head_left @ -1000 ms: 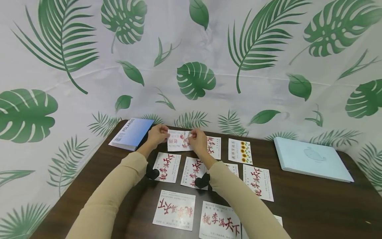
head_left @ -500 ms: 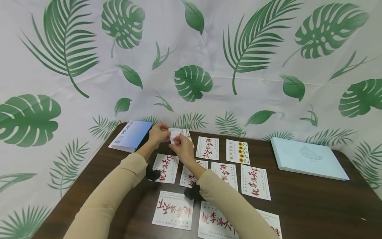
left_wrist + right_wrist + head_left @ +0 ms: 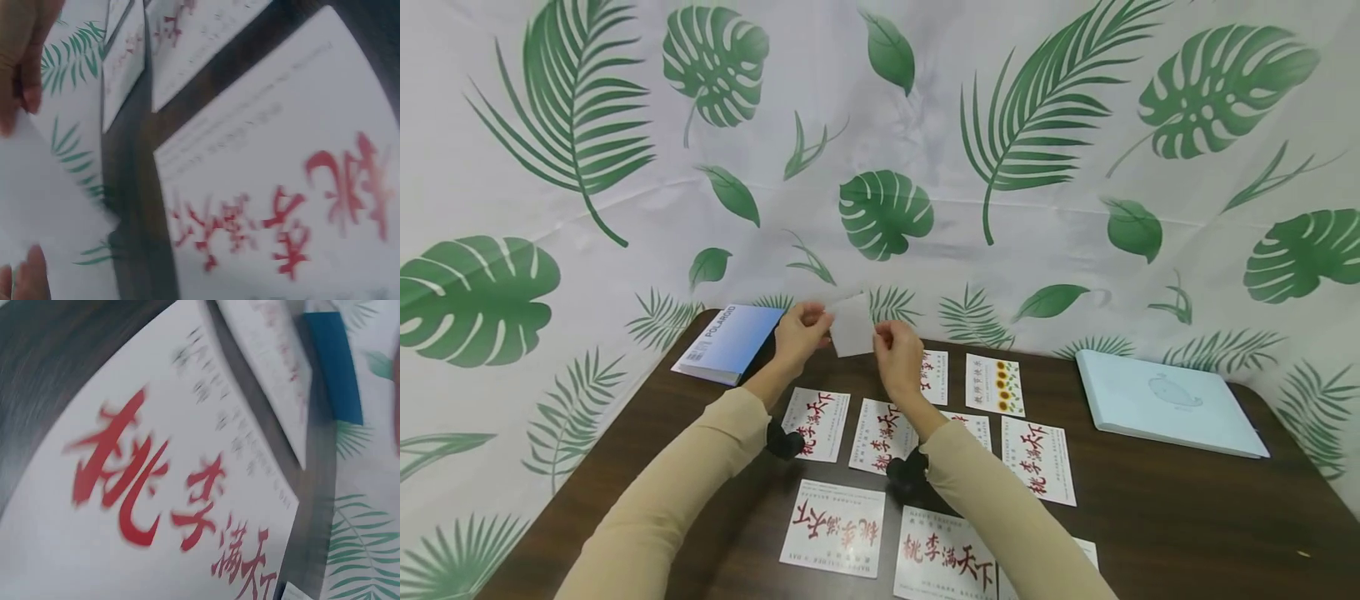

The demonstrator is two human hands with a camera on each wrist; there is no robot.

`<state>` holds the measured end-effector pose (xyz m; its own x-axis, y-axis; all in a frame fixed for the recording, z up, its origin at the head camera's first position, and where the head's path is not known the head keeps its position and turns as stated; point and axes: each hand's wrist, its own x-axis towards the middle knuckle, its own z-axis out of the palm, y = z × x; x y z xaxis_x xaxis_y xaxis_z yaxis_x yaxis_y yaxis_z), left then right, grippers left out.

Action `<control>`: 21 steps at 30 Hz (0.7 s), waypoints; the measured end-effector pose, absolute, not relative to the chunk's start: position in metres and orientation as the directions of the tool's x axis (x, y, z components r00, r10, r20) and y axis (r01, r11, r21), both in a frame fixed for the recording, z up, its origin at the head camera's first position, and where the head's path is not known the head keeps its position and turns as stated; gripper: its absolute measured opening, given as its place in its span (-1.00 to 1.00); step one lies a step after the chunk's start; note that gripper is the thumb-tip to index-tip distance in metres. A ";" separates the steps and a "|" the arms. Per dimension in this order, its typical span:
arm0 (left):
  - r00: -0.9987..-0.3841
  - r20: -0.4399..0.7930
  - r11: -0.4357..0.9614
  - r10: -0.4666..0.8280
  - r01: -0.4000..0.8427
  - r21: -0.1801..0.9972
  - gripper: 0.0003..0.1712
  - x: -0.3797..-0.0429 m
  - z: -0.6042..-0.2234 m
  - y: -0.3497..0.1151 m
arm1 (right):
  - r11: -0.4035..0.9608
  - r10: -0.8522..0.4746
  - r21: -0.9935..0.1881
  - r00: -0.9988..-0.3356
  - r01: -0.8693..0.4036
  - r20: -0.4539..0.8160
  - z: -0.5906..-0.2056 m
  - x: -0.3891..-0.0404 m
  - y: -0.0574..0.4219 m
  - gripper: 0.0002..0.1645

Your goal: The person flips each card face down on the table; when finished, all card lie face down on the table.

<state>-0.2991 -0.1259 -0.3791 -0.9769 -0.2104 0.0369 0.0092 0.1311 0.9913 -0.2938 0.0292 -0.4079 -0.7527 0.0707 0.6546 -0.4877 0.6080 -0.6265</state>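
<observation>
Two hands (image 3: 799, 336) (image 3: 899, 360) hold card (image 3: 853, 328) | dark wood-grain table (image 3: 1157, 525) | leaf-print backdrop (image 3: 1037, 250)

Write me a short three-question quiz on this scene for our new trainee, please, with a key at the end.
1. True or false: in the head view, the POLAROID booklet lies to the left of the sunflower card.
2. Multiple choice: what do the left hand and the right hand hold between them?
A. a pair of scissors
B. a white card, plain side showing
C. a pen
3. Short answer: which animal is drawn on the pale blue book?

Key:
1. True.
2. B.
3. A whale.
</observation>
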 end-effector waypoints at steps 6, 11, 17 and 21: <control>-0.968 -0.040 0.239 -0.249 -0.101 0.966 -0.46 -0.299 -0.401 -0.135 | 0.376 0.192 -0.854 -0.872 -0.358 0.450 -0.413 -0.294 0.027 -0.94; -0.960 -0.063 0.338 -0.273 -0.157 0.928 -0.58 -0.296 -0.413 -0.138 | 0.187 0.246 -0.961 -0.937 -0.204 0.247 -0.423 -0.292 0.020 -0.90; -0.955 -0.023 0.488 -0.296 -0.172 0.856 -0.60 -0.293 -0.423 -0.148 | 0.192 0.261 -0.976 -0.953 -0.105 0.154 -0.437 -0.292 0.011 -0.84; -0.961 -0.008 0.572 -0.276 -0.171 0.802 -0.60 -0.292 -0.427 -0.152 | 0.232 0.259 -0.971 -0.958 -0.061 0.122 -0.443 -0.289 0.008 -0.77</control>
<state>-0.2918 -0.1522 -0.4266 -0.9611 -0.2761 -0.0075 -0.1706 0.5719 0.8024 -0.2890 0.0083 -0.4429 -0.9580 0.2593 0.1224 -0.0612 0.2321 -0.9708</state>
